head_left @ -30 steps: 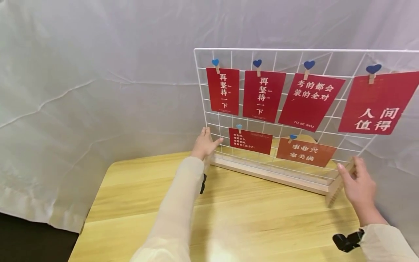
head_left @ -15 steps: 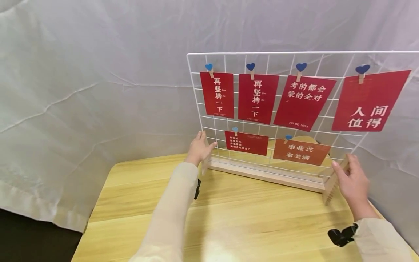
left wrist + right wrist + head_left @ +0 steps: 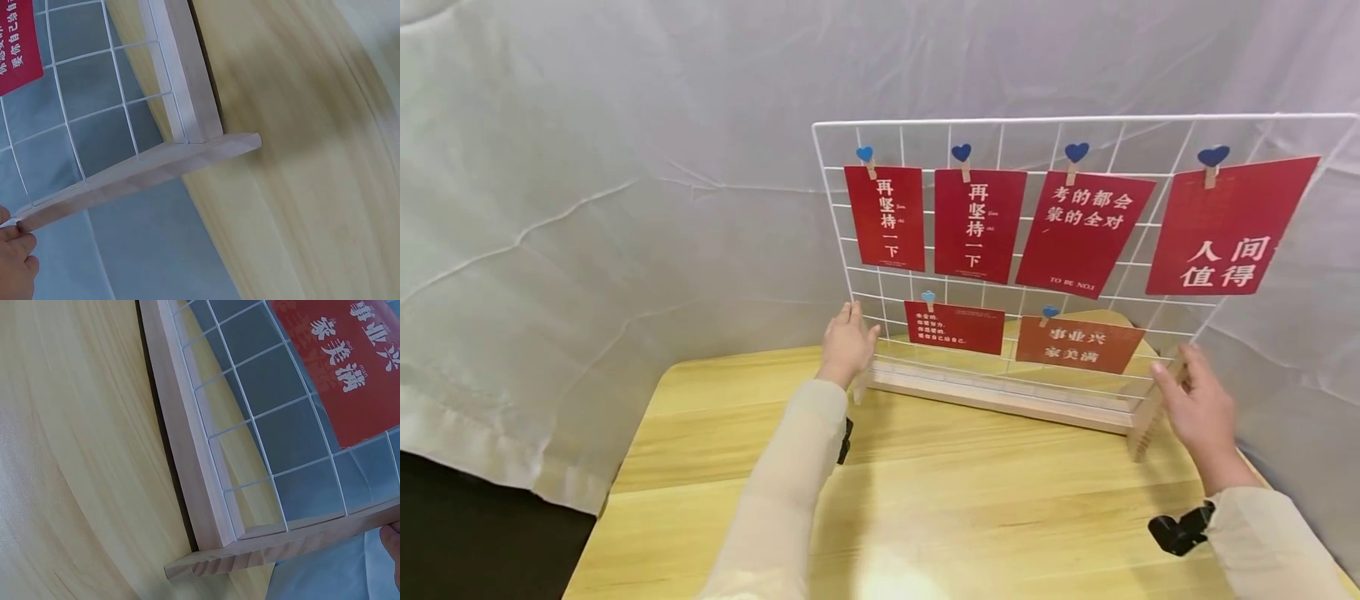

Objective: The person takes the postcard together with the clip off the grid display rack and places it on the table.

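Note:
A white wire grid (image 3: pixel 1075 119) stands upright in a wooden base (image 3: pixel 992 400) on the table. My left hand (image 3: pixel 847 343) grips its left wooden side piece (image 3: pixel 131 172), with curled fingertips at the upper end in the left wrist view. At the other end, my right hand (image 3: pixel 1204 412) holds the right wooden side piece (image 3: pixel 287 544), thumb in front. Red cards hang in two rows, among them a large one (image 3: pixel 1236 221) at upper right and an orange-red one (image 3: pixel 1078 343) below. Small clothespins with blue hearts (image 3: pixel 1077 152) hold them.
The yellow wood-grain table (image 3: pixel 955 483) spreads in front of the stand. A pale cloth curtain (image 3: pixel 625 208) hangs close behind and at both sides. A dark area (image 3: pixel 482 533) lies beyond the table's left edge.
The grid stand has moved left across the table, with both hands staying on its side pieces. The head view has shifted slightly too.

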The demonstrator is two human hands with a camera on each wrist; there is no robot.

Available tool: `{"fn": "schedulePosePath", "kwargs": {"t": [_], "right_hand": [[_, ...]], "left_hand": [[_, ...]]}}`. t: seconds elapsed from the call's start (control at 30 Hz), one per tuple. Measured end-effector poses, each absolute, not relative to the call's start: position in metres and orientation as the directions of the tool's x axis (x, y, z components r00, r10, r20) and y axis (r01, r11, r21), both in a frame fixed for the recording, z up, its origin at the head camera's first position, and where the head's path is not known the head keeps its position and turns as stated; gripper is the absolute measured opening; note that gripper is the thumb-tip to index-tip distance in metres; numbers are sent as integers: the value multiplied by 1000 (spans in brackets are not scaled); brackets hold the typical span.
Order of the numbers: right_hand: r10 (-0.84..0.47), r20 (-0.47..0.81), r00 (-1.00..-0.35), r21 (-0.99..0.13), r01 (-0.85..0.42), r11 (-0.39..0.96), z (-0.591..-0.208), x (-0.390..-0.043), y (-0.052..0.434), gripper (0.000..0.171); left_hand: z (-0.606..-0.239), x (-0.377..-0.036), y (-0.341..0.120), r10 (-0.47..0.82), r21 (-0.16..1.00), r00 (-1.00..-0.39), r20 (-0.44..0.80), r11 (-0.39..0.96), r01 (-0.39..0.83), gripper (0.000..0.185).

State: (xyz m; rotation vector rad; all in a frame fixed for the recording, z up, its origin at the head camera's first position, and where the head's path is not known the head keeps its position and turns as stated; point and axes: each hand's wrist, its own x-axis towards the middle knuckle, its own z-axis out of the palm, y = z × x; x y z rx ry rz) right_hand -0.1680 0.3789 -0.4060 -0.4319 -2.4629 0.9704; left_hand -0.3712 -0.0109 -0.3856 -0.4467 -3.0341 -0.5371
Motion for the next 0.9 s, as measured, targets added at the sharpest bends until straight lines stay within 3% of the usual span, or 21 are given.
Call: {"fn": "schedulePosePath", "kwargs": {"t": [0.37,0.9], "right_hand": [[453,298,-840,-725,110,680,-404,-167,381,55],[481,262,-836,-722,161,672,-404,-168,380,56]], "left_hand": [[-397,-370,-13,292,334,-947,132,887,319,62],[-398,-368,-8,222,474,-958,180,834,282,53]]}}
